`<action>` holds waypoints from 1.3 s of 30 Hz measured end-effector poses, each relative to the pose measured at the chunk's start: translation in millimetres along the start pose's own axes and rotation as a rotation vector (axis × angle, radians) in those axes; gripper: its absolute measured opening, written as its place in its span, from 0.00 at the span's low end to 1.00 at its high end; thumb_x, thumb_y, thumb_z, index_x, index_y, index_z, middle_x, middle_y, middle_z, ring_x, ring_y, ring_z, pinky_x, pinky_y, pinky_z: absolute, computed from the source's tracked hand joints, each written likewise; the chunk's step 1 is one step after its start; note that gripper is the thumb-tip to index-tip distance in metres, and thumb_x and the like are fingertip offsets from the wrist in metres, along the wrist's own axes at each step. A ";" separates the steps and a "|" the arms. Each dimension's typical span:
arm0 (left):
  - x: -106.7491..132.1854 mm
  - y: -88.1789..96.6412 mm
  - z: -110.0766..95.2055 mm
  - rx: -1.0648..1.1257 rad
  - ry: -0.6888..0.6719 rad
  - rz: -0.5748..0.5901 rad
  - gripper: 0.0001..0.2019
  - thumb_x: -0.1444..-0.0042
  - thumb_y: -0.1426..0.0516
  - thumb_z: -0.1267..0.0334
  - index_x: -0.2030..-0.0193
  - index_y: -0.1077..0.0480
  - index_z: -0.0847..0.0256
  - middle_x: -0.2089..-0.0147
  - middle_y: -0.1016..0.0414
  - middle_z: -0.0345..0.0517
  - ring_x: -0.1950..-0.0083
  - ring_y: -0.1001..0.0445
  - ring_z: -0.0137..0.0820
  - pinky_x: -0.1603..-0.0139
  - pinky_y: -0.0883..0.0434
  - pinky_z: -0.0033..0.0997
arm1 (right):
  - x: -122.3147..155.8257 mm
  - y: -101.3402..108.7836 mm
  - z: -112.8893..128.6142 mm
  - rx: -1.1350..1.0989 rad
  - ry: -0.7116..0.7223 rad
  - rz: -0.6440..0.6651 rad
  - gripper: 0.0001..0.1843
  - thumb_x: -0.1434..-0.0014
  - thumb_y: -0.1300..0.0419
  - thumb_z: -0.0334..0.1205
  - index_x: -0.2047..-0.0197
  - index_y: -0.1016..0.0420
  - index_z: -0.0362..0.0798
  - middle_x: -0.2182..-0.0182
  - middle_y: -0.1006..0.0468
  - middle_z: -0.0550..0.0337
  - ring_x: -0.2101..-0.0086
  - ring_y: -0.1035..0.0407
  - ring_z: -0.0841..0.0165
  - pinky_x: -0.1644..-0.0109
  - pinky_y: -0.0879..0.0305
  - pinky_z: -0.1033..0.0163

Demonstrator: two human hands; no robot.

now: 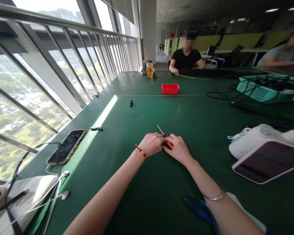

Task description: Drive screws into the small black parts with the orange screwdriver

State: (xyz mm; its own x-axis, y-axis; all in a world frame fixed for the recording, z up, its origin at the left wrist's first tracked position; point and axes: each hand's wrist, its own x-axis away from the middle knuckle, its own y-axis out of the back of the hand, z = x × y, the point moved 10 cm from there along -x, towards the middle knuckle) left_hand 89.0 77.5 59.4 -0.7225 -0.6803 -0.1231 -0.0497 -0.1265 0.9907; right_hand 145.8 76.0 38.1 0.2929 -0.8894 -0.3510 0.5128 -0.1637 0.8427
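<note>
Over the middle of the green table, a screwdriver (pixel 170 144) with an orange and black handle sits between my two hands, its thin shaft slanting away up and to the left. My left hand (pixel 152 144), with a red beaded bracelet at the wrist, is closed, its fingertips at the handle near the shaft. Fingers of my right hand (pixel 179 149) pinch the handle from the other side. Whether a small part is hidden in the left fingers I cannot make out. Two small black pieces lie farther off, one black part (pixel 131 103) ahead and another black part (pixel 96 129) to the left.
A red bin (pixel 170 88) stands ahead. To the left lie a phone (pixel 67 147) and white earphones (pixel 65 195). A white device with a screen (pixel 269 161) and a teal basket (pixel 257 91) with cables are on the right. Across the table sits a person (pixel 188 58).
</note>
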 end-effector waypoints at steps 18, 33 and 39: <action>31.9 -20.8 48.9 0.554 0.266 -0.268 0.04 0.50 0.40 0.64 0.66 0.26 0.59 0.63 0.26 0.42 0.59 0.30 0.32 0.54 0.32 0.35 | 0.3 -2.2 -22.6 -0.244 -0.075 -0.059 0.06 0.45 0.41 0.42 0.66 0.23 0.52 0.71 0.29 0.62 0.68 0.32 0.70 0.59 0.42 0.62; 46.2 6.5 41.9 0.459 0.275 -0.447 0.12 0.49 0.40 0.57 0.58 0.27 0.58 0.60 0.27 0.45 0.58 0.31 0.33 0.55 0.32 0.36 | 5.3 14.3 -23.5 -0.572 -0.091 -0.162 0.09 0.46 0.41 0.45 0.67 0.24 0.49 0.71 0.31 0.60 0.70 0.34 0.70 0.64 0.38 0.63; 51.6 10.5 30.9 0.496 0.241 -0.485 0.10 0.47 0.41 0.58 0.60 0.25 0.56 0.62 0.27 0.45 0.59 0.31 0.32 0.56 0.32 0.35 | 9.2 21.7 -11.0 -0.563 -0.038 -0.092 0.07 0.46 0.40 0.43 0.66 0.24 0.49 0.71 0.32 0.61 0.70 0.34 0.70 0.63 0.37 0.63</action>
State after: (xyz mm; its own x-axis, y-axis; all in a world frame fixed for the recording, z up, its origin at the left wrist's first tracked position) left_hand 29.9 63.4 65.3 -0.3708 -0.7781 -0.5070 -0.6727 -0.1514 0.7243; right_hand 168.6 69.0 48.7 0.2029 -0.8989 -0.3884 0.8888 0.0027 0.4582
